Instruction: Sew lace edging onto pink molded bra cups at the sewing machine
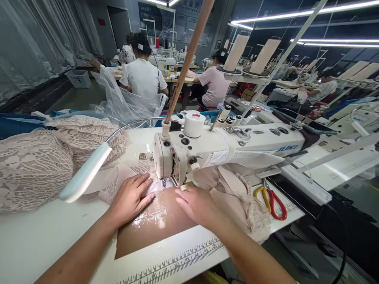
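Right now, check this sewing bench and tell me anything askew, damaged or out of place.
Nothing stands out. Both hands, left hand and right hand, lie flat on the fabric by the needle of the sewing machine. The lace pile sits heaped at the left, and the scissors lie on the table.

Beige floral lace pile (35,165); white sewing machine (225,148); red-yellow scissors (274,201).

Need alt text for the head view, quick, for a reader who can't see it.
Both hands, left hand and right hand, press beige lace fabric flat at the needle of a white Juki sewing machine. A lace pile lies left, scissors right.
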`<act>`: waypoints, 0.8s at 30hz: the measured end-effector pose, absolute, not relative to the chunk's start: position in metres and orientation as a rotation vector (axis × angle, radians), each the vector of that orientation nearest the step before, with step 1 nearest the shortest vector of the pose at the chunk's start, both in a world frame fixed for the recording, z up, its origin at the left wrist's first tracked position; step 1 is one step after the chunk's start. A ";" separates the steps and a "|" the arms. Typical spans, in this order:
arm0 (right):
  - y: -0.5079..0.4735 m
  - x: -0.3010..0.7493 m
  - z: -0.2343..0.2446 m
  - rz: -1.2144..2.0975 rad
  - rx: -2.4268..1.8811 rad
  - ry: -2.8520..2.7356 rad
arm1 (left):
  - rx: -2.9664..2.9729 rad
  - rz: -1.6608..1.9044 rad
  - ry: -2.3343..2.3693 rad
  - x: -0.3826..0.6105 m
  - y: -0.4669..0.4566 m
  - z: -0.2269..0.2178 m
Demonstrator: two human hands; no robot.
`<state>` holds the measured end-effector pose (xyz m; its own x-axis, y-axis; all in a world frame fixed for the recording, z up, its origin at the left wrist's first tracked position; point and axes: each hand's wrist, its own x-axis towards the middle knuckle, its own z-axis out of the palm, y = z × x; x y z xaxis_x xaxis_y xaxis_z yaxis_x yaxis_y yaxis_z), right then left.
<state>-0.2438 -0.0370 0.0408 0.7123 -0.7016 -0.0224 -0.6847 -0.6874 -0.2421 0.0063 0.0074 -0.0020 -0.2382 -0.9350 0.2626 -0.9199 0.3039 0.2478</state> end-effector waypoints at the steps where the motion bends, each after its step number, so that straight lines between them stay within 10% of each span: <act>1: -0.036 -0.249 0.046 -0.010 -2.693 1.188 | 1.667 -0.076 -2.190 0.007 0.007 -0.002; 15: -0.028 -0.286 0.032 0.285 -2.850 1.388 | 1.308 -1.083 -2.312 -0.033 0.070 0.064; 24: -0.037 -0.296 0.026 0.046 -2.803 1.382 | 1.653 -0.953 -1.926 -0.013 0.064 0.056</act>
<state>-0.2960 -0.0375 0.0257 0.6085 -0.7928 -0.0338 -0.7933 -0.6088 -0.0013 -0.0125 0.0637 0.0563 -0.1991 -0.9735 -0.1127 -0.6801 0.0545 0.7311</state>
